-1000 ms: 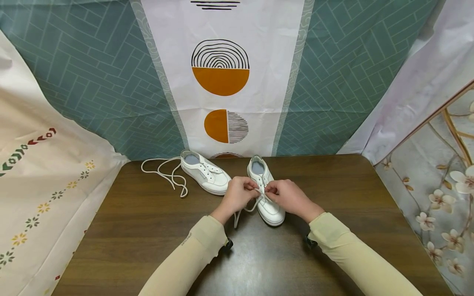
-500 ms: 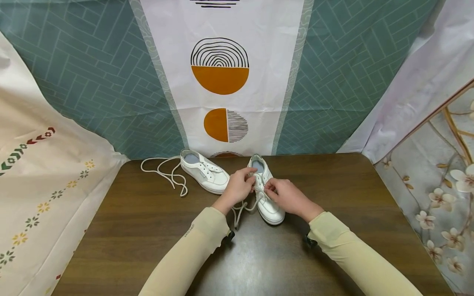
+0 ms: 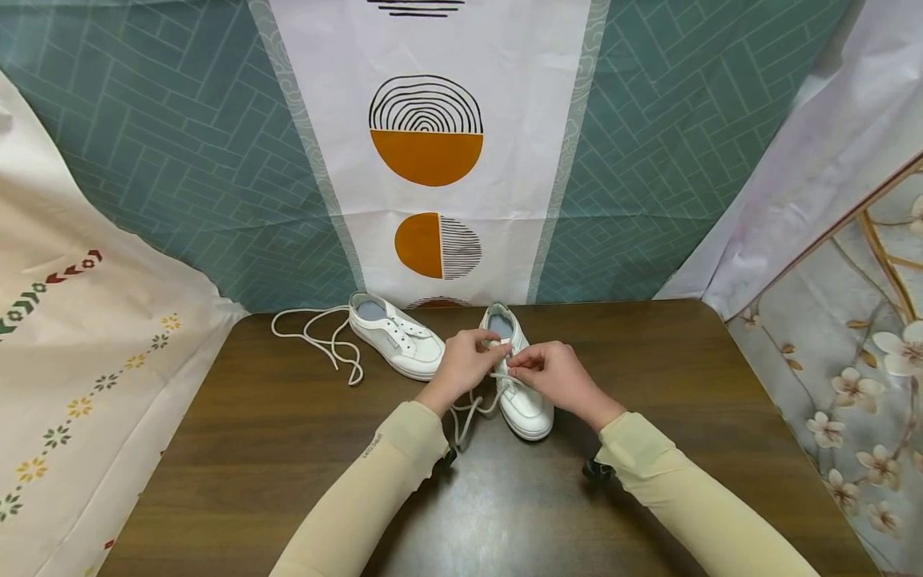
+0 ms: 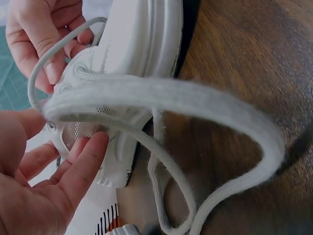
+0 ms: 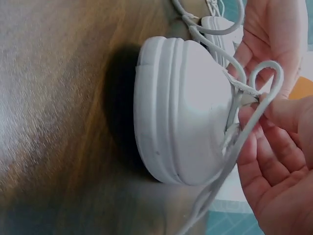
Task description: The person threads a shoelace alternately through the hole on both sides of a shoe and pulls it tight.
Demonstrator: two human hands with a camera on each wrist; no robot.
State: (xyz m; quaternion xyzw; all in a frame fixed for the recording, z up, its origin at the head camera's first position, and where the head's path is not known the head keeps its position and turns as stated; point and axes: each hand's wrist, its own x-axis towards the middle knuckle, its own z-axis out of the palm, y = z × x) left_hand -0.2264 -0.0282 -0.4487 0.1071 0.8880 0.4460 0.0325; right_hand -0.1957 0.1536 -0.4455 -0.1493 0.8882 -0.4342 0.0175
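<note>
A white lace-up shoe [image 3: 526, 410] stands on the brown table, toe toward me. My left hand [image 3: 465, 362] is over its upper left side, and its thumb and index finger pinch the white shoelace [image 4: 166, 95] near the eyelets. The other left fingers [image 4: 90, 159] reach out beside the shoe's side. From the right, my right hand [image 3: 558, 377] pinches the lace at the lacing, its thumb [image 5: 283, 111] against the cord. The exact fingertip contact is partly covered by lace. A loop of lace hangs left of the shoe onto the table.
A second white shoe [image 3: 400, 340] lies to the left, angled. Its long loose lace [image 3: 328, 343] trails across the table [image 3: 288, 473]. A patterned cloth [image 3: 425, 240] hangs behind the table's back edge, with more cloth at both sides.
My left hand let go at the lacing, moved up toward the shoe opening, then came back in toward the lacing. My right hand moved slightly up and left.
</note>
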